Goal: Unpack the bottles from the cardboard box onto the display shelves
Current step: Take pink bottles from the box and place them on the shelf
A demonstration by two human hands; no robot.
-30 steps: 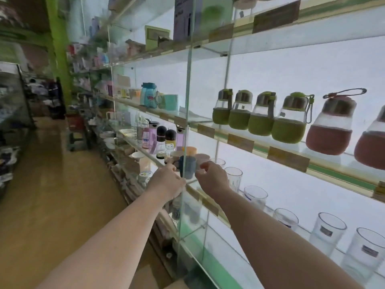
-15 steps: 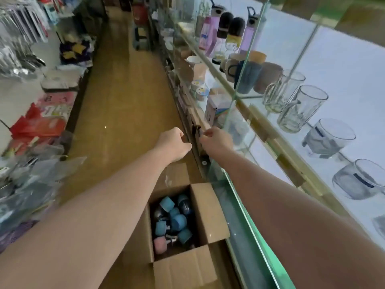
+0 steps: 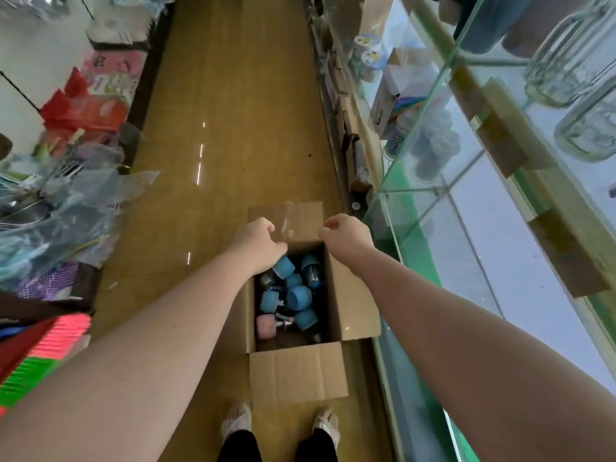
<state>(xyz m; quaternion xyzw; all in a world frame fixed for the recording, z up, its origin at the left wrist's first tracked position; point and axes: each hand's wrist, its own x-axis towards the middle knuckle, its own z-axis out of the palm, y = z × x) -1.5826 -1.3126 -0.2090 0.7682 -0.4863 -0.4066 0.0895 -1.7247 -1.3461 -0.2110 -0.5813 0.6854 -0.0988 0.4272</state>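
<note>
An open cardboard box [image 3: 353,308] stands on the floor by my feet, flaps spread. Inside lie several blue-sleeved bottles [image 3: 299,296] and one pink-sleeved bottle [image 3: 265,325]. My left hand [image 3: 258,245] hovers over the box's far left corner, fingers curled, holding nothing. My right hand [image 3: 346,235] hovers over the far right corner, fingers also curled and empty. Neither hand touches a bottle. The glass display shelves [image 3: 493,105] run along the right side.
Glass mugs [image 3: 573,61] and small boxed goods [image 3: 386,105] sit on the right-hand shelves. Packaged goods in plastic [image 3: 66,195] pile up along the left of the aisle. The wooden floor [image 3: 233,128] stretches ahead.
The view dropped from the shelf level to the floor. Both hands came down from the shelf edge to just above the open box.
</note>
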